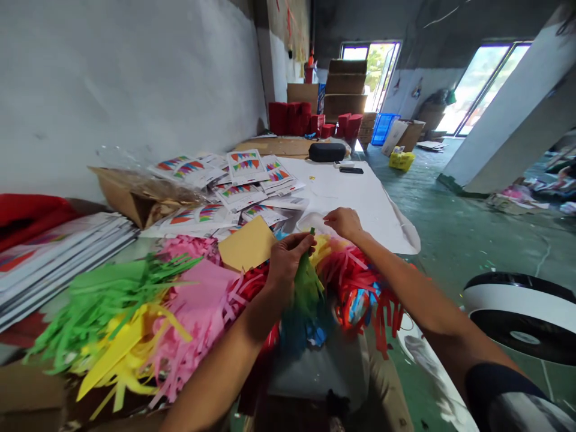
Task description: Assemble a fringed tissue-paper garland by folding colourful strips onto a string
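Note:
My left hand (288, 255) is closed, thumb and fingers pinching the narrow top of a green paper tassel (303, 279). Its fringe hangs down, blurred, towards blue strips below. Further forward and to the right, my right hand (344, 223) has its fingers pinched together; what they hold, if anything, is too small to make out. Just left of those fingertips is a clear plastic piece (310, 222) on the white sheet. Red fringed paper (348, 264) lies below my right wrist, with yellow paper (320, 251) between the hands. A tan card (247, 245) lies left of my left hand.
Green fringe (108, 288), yellow fringe (121, 342) and pink fringe (198, 306) are heaped at left. Printed cards (245, 167) lie scattered behind them, beside an open carton (130, 195). A black case (327, 152) and phone (351, 170) rest on the white sheet (373, 204).

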Motion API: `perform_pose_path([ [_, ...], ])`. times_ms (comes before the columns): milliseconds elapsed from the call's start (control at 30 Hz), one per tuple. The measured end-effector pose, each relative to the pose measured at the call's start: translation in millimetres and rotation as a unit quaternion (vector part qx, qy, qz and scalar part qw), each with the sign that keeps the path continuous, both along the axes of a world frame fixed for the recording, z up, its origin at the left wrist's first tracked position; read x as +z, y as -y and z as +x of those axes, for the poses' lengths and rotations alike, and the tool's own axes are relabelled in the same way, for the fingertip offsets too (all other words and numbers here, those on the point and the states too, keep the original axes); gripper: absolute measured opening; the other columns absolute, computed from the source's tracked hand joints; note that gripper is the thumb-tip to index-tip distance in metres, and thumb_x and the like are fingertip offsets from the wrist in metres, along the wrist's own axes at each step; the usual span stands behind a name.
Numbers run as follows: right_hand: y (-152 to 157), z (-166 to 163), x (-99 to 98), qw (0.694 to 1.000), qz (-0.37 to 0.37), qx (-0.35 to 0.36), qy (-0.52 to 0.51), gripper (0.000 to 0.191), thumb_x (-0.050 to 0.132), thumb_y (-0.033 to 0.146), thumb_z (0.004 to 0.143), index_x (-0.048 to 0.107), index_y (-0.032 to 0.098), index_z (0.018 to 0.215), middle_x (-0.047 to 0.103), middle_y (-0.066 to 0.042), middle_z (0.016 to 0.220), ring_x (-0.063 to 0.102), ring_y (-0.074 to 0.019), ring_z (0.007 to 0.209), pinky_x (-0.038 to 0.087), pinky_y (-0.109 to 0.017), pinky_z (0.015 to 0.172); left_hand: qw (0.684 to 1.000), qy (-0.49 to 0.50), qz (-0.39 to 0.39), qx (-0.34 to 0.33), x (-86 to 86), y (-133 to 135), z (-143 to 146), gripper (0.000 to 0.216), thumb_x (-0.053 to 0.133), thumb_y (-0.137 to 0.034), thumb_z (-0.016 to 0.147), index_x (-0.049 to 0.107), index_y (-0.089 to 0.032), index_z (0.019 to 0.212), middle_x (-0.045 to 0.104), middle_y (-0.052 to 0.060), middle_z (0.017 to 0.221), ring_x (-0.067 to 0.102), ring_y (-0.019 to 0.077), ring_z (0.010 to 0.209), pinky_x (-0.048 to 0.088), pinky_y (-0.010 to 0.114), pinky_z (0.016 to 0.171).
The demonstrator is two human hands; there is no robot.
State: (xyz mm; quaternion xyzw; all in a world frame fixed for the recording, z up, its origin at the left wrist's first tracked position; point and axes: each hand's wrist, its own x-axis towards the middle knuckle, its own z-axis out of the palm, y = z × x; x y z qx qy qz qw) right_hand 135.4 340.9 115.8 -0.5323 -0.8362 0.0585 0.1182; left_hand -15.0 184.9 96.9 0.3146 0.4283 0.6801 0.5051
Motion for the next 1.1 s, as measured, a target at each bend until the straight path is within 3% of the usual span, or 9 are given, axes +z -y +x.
perform_pose_path([
  [133, 48.1, 16.6, 27.3, 0.993, 0.044, 0.073, -0.087, 0.027, 0.062, 0.031, 0.103, 0.079, 0.025, 0.123, 0.08, -0.006, 0.125, 0.073, -0.0184, 0.113, 0.049, -0.028, 0.098, 0.993, -0.096, 0.053, 0.047, 8.0, 22.4, 2.8, 0.031, 0.092, -0.041, 0.073, 0.081, -0.016, 0.087, 0.076, 0.002, 0.075, 0.063, 0.0099, 0.065, 0.051, 0.022, 0.067],
  [267, 118.8, 38.1, 47.4, 0.955, 0.05, 0.186, -0.225, 0.017, 0.069, 0.029, 0.099, 0.083, 0.024, 0.107, 0.083, -0.004, 0.108, 0.077, -0.0185, 0.093, 0.055, -0.029, 0.085, 0.972, -0.198, 0.102, 0.075, 19.6, 54.8, 9.3, 0.022, 0.085, -0.039, 0.083, 0.081, -0.018, 0.088, 0.076, 0.001, 0.077, 0.066, 0.0123, 0.071, 0.051, 0.023, 0.069],
  [467, 191.3, 70.6, 63.9, 0.931, 0.025, 0.243, -0.273, 0.015, 0.07, 0.029, 0.098, 0.083, 0.026, 0.105, 0.083, -0.003, 0.099, 0.077, -0.0173, 0.085, 0.058, -0.029, 0.079, 0.902, -0.375, 0.2, 0.075, 34.9, 103.4, 22.8, 0.01, 0.077, -0.032, 0.092, 0.08, -0.023, 0.09, 0.076, 0.002, 0.084, 0.069, 0.0157, 0.079, 0.053, 0.027, 0.076],
  [667, 228.3, 95.2, 72.5, 0.933, 0.02, 0.246, -0.263, 0.014, 0.072, 0.031, 0.098, 0.082, 0.028, 0.108, 0.083, -0.002, 0.102, 0.077, -0.0177, 0.087, 0.059, -0.031, 0.079, 0.837, -0.463, 0.286, 0.055, 39.8, 129.9, 31.8, 0.005, 0.073, -0.023, 0.095, 0.078, -0.024, 0.097, 0.078, 0.003, 0.09, 0.071, 0.0148, 0.082, 0.055, 0.03, 0.077],
  [1100, 261.7, 115.5, 76.5, 0.934, 0.072, 0.28, -0.213, 0.015, 0.07, 0.024, 0.099, 0.081, 0.027, 0.108, 0.082, -0.003, 0.098, 0.075, -0.0173, 0.085, 0.057, -0.032, 0.077, 0.774, -0.528, 0.349, 0.038, 45.7, 150.3, 47.8, 0.005, 0.071, -0.021, 0.096, 0.076, -0.022, 0.099, 0.077, 0.003, 0.089, 0.072, 0.0145, 0.083, 0.057, 0.029, 0.078],
])
